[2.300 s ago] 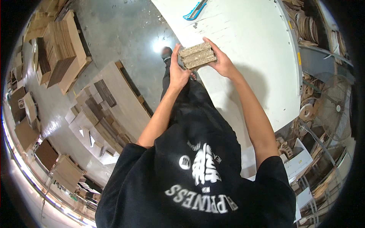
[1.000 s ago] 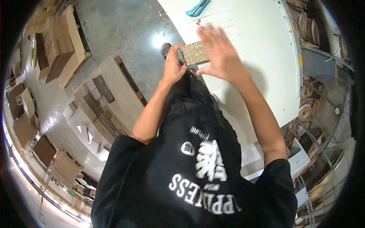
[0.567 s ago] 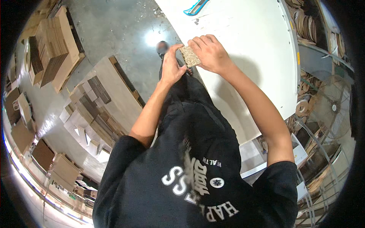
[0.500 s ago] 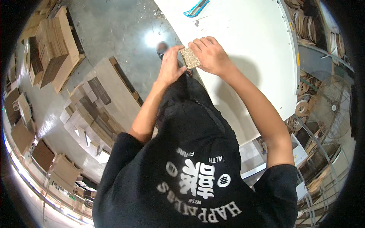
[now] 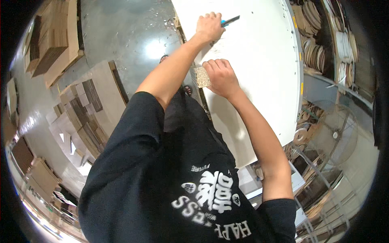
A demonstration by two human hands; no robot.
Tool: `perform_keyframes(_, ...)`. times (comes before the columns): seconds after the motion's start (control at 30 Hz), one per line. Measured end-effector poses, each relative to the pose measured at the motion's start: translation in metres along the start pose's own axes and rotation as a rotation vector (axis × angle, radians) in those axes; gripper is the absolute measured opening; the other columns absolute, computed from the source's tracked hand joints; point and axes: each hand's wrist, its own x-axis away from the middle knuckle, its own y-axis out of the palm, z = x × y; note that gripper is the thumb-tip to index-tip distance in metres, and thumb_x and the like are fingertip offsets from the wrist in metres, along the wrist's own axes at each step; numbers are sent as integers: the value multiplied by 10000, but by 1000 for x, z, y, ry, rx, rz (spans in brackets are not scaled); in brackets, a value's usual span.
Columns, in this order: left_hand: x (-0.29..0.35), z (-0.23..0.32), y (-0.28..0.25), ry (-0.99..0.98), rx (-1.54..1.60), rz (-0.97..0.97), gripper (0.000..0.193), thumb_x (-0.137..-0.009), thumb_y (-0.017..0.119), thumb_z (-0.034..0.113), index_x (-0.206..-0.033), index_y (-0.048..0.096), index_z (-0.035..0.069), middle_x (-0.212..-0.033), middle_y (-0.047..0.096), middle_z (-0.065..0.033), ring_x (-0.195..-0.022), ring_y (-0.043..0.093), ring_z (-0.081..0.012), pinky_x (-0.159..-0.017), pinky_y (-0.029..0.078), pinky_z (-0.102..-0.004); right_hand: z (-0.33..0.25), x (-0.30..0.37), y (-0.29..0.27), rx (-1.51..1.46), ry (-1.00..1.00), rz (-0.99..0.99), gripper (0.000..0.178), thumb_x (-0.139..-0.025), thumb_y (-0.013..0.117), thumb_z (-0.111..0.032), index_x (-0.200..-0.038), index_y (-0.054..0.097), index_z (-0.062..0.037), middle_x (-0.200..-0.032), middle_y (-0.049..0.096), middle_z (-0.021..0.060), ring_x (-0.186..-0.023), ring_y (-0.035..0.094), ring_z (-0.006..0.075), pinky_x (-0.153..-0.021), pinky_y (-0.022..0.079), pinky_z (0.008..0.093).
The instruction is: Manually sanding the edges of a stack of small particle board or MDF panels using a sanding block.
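Note:
My left hand [image 5: 209, 27] reaches far over the white tabletop, its fingers closed on a blue utility knife [image 5: 230, 21]. The knife's dark end points away to the right, and the hand covers much of its body. Nearer to me, my right hand [image 5: 223, 77] grips a small square block of particle board [image 5: 202, 77] at the table's left edge. The block's rough, speckled face shows beside the fingers. Small dark bits lie on the tabletop near my left wrist.
The long white table [image 5: 263, 73] runs ahead of me. To its right are rolls of edge strip [image 5: 318, 54], metal rails and a round fan [image 5: 335, 134]. Stacked boards [image 5: 50, 34] stand on the grey floor at left, with more board pieces [image 5: 83, 115] nearer.
My left hand has left the block and moved forward to the utility knife, which is now turned and in its grip. My right hand has kept the block, slightly lower in the picture.

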Motion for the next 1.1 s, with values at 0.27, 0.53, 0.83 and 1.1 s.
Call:
perform_keyframes(0.27,116,-59,-53,-395,482,-207,626,-948,652,437,-1359,602,-31,-1057,770,-289,-1022,766,-425,-929,578,-497,3,6,6,-32,3,0,541,-802,824,-322,-1253,650,-78,-1138,664,73,-1099,645,261,-1048,489,431)
perform_keyframes(0.53,246,-6,-66,-797,1217,100,320,-1163,395,301,-1034,530,41,-849,498,-40,-799,496,-167,-793,473,-372,4,3,9,-22,-20,38,465,-856,778,-353,-1224,667,-92,-1078,668,48,-1053,663,232,-1000,505,415)
perform_keyframes(0.83,230,23,-63,-742,871,194,403,-1203,367,355,-1120,544,2,-980,607,-143,-877,569,-233,-867,485,-404,9,8,15,-69,-46,129,407,-852,749,-244,-1218,662,-89,-1094,666,45,-1052,657,231,-979,497,405)
perform_keyframes(1.1,218,33,-65,-698,1070,189,455,-1219,324,388,-1222,598,25,-1183,682,-105,-1147,616,-211,-1069,463,-362,14,10,20,-38,-31,47,467,-815,767,-164,-1268,658,-127,-1130,658,23,-1078,643,209,-964,485,392)
